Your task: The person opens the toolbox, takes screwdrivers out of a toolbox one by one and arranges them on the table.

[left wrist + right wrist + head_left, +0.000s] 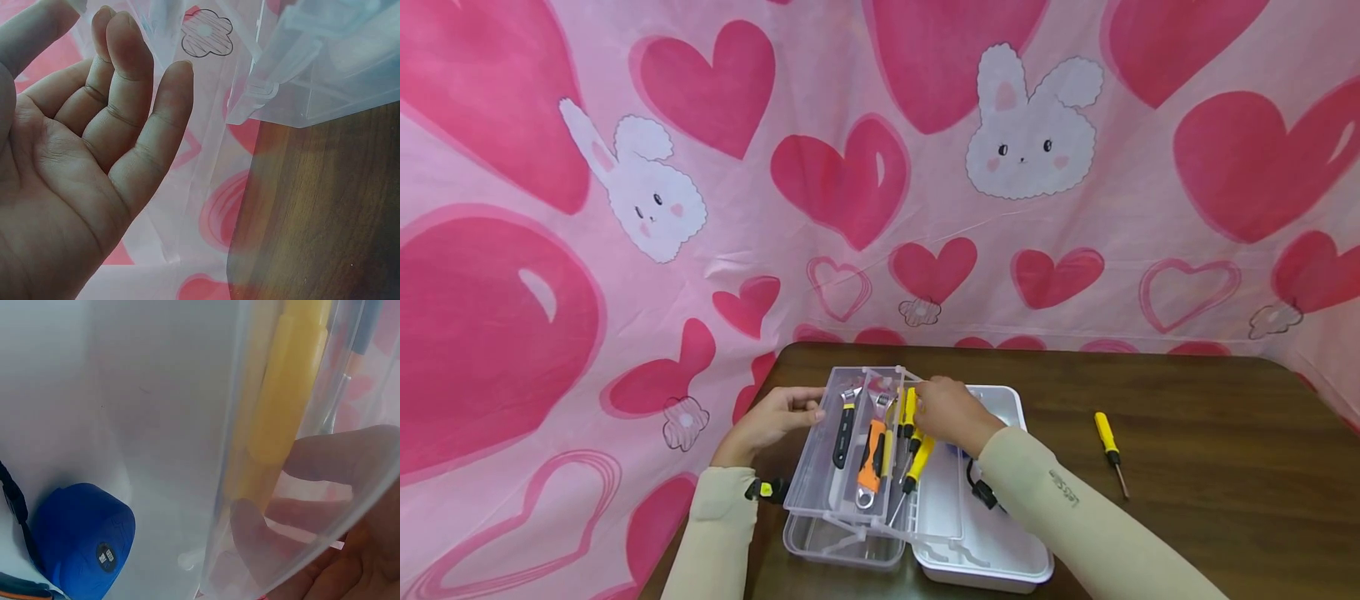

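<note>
Two hands work apart at a clear plastic toolbox, one on either side of its raised tray (820, 471). My right hand (955, 412) pinches the handle of a yellow screwdriver (290, 387) between thumb and fingers, at the tray's far right corner; the right wrist view shows the grip through a clear wall. My left hand (771, 425) is across from it, thumb and fingertips at the tray's left edge, the other fingers loosely bent; whether they pinch that edge I cannot tell.

Between my hands, a black-handled adjustable wrench (844, 437) lies nearer the left, with an orange wrench (872, 450) beside it. More yellow-handled screwdrivers (921, 462) slant just below my right hand. Beneath my right forearm sits the white box (1007, 533), with a rounded blue object (87, 537) inside.

Off to my right, well apart from both hands, a lone screwdriver (1105, 433) lies on the brown wooden table (1210, 467), before pink cloth (820, 83) printed with hearts and rabbit faces.
</note>
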The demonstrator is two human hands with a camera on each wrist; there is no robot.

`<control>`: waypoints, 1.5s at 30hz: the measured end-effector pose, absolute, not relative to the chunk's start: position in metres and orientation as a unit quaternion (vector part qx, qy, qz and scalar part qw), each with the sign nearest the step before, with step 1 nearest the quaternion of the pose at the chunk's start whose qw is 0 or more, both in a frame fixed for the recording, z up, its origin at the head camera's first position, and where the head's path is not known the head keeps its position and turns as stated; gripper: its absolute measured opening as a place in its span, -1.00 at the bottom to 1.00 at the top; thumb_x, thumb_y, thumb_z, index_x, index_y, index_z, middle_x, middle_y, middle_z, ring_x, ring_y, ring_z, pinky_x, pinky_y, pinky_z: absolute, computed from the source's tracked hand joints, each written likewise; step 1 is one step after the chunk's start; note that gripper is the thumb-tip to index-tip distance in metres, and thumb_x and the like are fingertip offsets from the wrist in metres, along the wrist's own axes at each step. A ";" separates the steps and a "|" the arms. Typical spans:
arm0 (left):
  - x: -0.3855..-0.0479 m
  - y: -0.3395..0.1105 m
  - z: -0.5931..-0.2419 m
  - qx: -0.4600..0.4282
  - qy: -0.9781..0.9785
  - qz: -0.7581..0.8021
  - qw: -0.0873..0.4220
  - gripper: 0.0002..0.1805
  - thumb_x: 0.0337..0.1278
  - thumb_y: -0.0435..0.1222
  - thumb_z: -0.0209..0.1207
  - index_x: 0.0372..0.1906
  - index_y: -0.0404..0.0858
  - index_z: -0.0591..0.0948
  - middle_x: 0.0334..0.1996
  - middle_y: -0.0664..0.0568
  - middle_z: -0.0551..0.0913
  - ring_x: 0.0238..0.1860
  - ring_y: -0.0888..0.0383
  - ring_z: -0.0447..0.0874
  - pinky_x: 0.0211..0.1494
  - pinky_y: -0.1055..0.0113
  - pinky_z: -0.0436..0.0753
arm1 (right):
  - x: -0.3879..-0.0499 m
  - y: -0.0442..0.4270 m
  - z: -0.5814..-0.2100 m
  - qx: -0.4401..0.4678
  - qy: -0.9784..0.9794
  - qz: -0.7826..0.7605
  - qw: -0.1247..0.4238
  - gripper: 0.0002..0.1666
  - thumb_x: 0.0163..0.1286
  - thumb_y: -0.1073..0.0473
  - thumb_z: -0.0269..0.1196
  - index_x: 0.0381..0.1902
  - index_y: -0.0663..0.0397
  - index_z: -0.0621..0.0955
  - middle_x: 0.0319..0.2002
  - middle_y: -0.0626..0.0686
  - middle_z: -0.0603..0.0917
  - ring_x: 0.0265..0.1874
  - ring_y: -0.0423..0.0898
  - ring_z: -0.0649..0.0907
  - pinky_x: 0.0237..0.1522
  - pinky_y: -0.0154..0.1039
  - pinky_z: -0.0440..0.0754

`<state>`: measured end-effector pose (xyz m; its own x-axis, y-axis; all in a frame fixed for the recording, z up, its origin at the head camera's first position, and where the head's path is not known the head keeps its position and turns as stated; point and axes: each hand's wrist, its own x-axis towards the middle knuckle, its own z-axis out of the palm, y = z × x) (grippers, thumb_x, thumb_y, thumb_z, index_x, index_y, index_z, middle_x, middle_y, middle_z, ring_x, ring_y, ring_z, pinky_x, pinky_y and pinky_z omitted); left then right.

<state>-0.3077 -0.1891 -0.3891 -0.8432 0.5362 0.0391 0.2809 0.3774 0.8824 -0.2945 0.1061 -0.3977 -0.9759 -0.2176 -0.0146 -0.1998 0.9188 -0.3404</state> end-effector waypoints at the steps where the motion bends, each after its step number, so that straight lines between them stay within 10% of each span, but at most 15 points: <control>1: -0.308 -0.189 -0.389 0.250 0.820 0.500 0.127 -0.45 0.24 -0.34 0.25 0.29 -0.46 0.45 -0.31 -0.13 0.64 -0.15 -0.04 0.57 0.16 -0.07 0.49 | -0.295 0.106 -0.398 -0.104 0.979 -0.171 0.025 -0.58 0.26 0.14 0.24 0.07 0.13 0.66 -0.13 0.09 0.60 -0.28 -0.01 0.53 -0.05 -0.05 0.60; 31: -0.306 -0.188 -0.388 0.238 0.822 0.500 0.131 -0.45 0.24 -0.34 0.25 0.30 -0.44 0.44 -0.30 -0.12 0.63 -0.14 -0.03 0.56 0.19 -0.11 0.45 | -0.299 0.102 -0.397 -0.030 0.972 -0.221 0.074 -0.81 0.19 0.12 0.33 -0.35 0.15 0.65 -0.50 0.08 0.56 -0.55 -0.02 0.54 -0.60 -0.27 0.51; 45: -0.325 -0.198 -0.413 0.243 0.820 0.503 0.124 -0.39 0.19 -0.18 0.31 0.30 -0.33 0.48 -0.30 -0.09 0.65 -0.14 -0.04 0.58 0.19 -0.08 0.46 | -0.300 0.105 -0.399 -0.027 0.956 -0.284 0.067 -0.43 0.20 0.07 0.36 0.13 0.22 0.57 -0.24 0.09 0.58 -0.43 -0.04 0.58 -0.58 -0.30 0.58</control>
<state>-0.3250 -0.1980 -0.4127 -0.8507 0.5239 0.0418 0.2746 0.3753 0.8853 -0.3003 0.1051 -0.3992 -0.9895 -0.0900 -0.1131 -0.0136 0.8370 -0.5471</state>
